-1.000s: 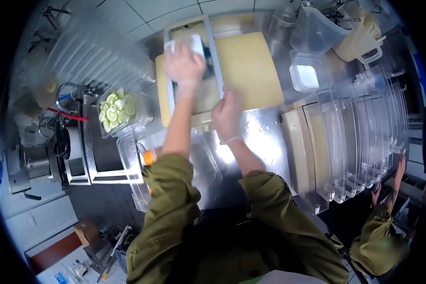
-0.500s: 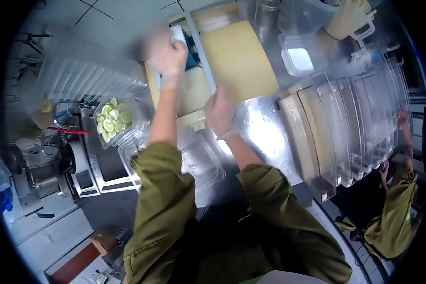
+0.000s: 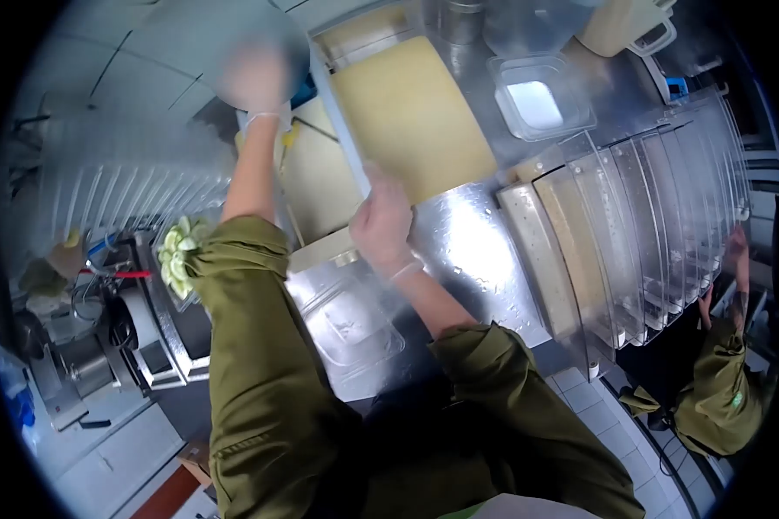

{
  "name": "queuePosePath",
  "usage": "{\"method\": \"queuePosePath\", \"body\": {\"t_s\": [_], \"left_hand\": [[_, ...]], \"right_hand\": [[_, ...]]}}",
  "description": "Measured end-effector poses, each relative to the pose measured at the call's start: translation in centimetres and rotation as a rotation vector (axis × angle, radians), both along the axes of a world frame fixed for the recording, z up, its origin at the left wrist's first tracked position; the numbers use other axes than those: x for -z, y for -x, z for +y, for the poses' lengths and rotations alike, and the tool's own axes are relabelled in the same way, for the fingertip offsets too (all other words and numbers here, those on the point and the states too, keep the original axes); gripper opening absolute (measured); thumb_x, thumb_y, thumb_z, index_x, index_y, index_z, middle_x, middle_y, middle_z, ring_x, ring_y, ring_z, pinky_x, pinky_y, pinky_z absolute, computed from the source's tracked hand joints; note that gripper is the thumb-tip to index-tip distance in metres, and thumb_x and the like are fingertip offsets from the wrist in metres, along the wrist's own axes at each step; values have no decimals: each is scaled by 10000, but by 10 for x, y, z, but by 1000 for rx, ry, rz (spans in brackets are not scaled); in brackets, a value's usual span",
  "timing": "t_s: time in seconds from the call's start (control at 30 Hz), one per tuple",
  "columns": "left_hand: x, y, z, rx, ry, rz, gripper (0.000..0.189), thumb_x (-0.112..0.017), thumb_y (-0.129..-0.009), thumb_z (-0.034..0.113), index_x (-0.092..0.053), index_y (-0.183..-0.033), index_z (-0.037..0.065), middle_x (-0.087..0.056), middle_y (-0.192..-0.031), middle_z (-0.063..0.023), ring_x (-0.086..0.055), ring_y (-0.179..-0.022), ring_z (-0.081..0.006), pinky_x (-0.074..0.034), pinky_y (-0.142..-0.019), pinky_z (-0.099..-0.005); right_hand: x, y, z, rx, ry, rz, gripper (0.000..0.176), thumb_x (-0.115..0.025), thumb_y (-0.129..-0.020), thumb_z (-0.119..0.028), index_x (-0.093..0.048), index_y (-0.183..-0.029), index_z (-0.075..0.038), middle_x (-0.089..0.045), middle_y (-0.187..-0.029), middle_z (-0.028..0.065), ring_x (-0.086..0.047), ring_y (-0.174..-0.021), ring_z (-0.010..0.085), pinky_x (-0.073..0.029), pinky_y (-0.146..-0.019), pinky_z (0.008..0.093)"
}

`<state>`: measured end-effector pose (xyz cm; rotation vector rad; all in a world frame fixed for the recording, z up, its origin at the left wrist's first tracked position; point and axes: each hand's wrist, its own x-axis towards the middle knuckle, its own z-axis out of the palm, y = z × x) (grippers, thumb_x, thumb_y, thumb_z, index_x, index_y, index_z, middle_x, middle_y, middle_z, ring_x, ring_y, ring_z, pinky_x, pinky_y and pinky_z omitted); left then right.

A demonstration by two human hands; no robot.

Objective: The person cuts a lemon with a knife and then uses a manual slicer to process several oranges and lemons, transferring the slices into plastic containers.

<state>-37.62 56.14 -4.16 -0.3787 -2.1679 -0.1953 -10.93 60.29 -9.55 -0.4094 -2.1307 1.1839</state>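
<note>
Gloved and closed, my right hand point(image 3: 385, 223) grips the near end of a long pale grey bar point(image 3: 336, 112), thumb uppermost. Left of the bar lies a white panel point(image 3: 320, 169), with a small yellow piece point(image 3: 288, 137) near its top. My left hand point(image 3: 258, 80), also gloved, is at the panel's far left end, its fingers smeared by motion. Some blue shows just right of it; I cannot make out what it touches. To the right of the bar rests a large yellow cutting board point(image 3: 415, 117).
My left sleeve partly covers a container of pale green slices point(image 3: 178, 259). A clear lidded container point(image 3: 350, 320) sits nearby. Upright clear dividers point(image 3: 632, 216) stand right; a square tub point(image 3: 532, 104) and a beige jug point(image 3: 619, 26) are behind. A co-worker's sleeve point(image 3: 718, 389) shows far right.
My left hand has moved up and left, away from the white-and-blue piece it was on, uncovering more of the white panel. My right hand keeps its hold on the bar. The view has shifted slightly.
</note>
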Motion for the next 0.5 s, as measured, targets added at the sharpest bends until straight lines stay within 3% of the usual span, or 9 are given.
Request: {"method": "queuePosePath", "body": {"t_s": [0.2, 0.23, 0.33, 0.43, 0.5], "left_hand": [[-4, -9, -7, -12, 16, -98, 269, -520, -660, 222, -635, -883, 127, -633, -905, -74, -595, -806, -321, -490, -676, -460], [-16, -35, -5, -66, 49, -188, 286, -493, -732, 234, -644, -959, 147, -648, -970, -90, -603, -878, -321, -489, -748, -447], [-20, -93, -19, -15, 85, -209, 279, -493, -743, 237, -643, -961, 146, -638, -1007, -88, -596, -906, -323, -491, -758, -448], [-32, -108, -22, 110, 44, -275, 272, -528, -707, 244, -649, -927, 138, -631, -939, -82, -592, -849, -317, -507, -701, -441], [-36, -101, -23, 24, 113, -311, 259, -526, -721, 251, -657, -918, 145, -633, -960, -81, -594, -864, -318, -511, -711, -436]], "right_hand": [[-4, -2, -2, 23, 22, 6, 468, -510, -674, 39, -493, -1140, 1, -546, -944, 189, -521, -896, 391, -430, -794, 473], [-3, 1, -2, 43, 7, 28, 463, -511, -676, 39, -496, -1137, -1, -549, -941, 185, -523, -891, 387, -431, -787, 473], [-3, -1, -4, 58, 22, 1, 435, -513, -690, 38, -510, -1122, -7, -564, -932, 171, -530, -877, 374, -433, -763, 471], [-1, 2, -4, 90, 25, 27, 407, -516, -699, 33, -524, -1103, -13, -570, -920, 164, -532, -866, 365, -435, -745, 463], [-1, 0, -8, 68, 26, 42, 408, -517, -698, 33, -520, -1103, -16, -567, -920, 162, -531, -866, 364, -435, -743, 460]]}}
